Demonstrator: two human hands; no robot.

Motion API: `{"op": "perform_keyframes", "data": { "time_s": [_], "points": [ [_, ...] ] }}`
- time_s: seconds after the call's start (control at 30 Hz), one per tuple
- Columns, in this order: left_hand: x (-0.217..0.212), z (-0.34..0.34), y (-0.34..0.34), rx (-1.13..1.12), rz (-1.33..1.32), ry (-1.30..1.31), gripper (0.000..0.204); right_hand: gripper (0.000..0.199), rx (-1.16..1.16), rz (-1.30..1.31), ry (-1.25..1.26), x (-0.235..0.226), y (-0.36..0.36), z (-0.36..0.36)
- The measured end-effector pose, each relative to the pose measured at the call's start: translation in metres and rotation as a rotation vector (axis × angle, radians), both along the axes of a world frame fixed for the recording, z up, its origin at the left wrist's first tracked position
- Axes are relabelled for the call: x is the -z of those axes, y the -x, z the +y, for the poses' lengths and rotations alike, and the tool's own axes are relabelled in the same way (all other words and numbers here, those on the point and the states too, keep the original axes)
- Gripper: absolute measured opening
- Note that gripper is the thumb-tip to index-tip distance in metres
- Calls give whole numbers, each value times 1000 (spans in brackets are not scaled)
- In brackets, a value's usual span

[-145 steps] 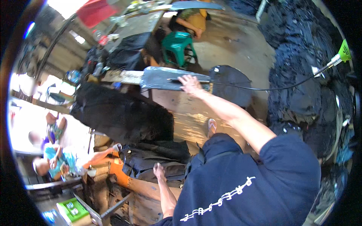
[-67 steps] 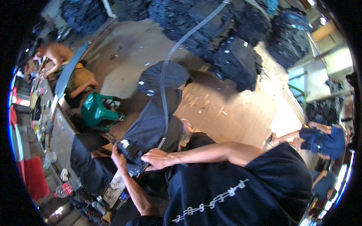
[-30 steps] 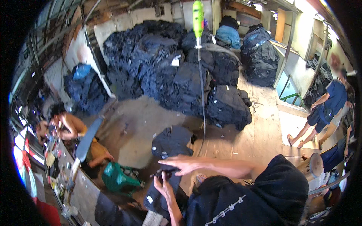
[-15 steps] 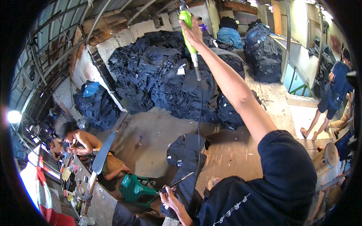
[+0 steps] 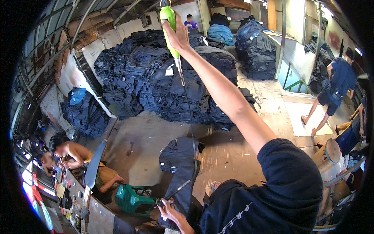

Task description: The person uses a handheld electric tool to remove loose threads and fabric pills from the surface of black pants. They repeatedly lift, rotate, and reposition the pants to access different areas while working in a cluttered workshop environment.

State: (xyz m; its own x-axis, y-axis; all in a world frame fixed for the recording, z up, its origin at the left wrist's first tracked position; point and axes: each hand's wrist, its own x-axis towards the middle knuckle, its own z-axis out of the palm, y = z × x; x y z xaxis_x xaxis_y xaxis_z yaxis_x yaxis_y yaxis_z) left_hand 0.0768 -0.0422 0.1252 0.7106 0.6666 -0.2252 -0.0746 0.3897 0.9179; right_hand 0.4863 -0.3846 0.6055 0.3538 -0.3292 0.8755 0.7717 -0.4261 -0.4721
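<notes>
My right arm is raised and bare below a black short sleeve. At its end, my right hand (image 5: 177, 34) closes around a lime-green hand-held power tool (image 5: 167, 17) with a metal ring at its top. A thin black flexible shaft (image 5: 189, 113) runs down from the tool's coiled metal spring end (image 5: 180, 73). Low in the view, my left hand (image 5: 169, 210) grips a slim dark handpiece (image 5: 178, 190) with a greyish tip, pointing up and right. Dark trousers (image 5: 183, 162) lie stretched out below and beyond it. The left fingers are partly hidden by their own curl.
A big heap of dark jeans (image 5: 132, 70) fills the far side, with another pile (image 5: 255, 50) further right. A green plastic stool (image 5: 130, 201) stands by my left hand. A seated person (image 5: 76, 154) works at a cluttered bench (image 5: 97, 210); another person (image 5: 339, 84) stands right.
The whole scene has shifted left in the view, as if my head turned slightly right. The tool's top ring now shows. Both hands keep their holds.
</notes>
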Motion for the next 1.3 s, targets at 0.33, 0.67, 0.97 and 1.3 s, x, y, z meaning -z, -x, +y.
{"op": "perform_keyframes", "data": {
  "time_s": [0.33,0.67,0.97,1.3],
  "points": [
    [-22,2,-28,-239,-77,298,58,32,-1065,364,751,316,217,120],
    [-39,-24,-42,-189,-122,246,30,76,-1891,1053,113,466,243,222],
    [-18,-73,-65,-349,-29,311,31,33,-1734,832,532,469,188,214],
    [40,-27,13,-482,937,-886,57,23,-1632,941,629,558,130,239]
  ]
}}
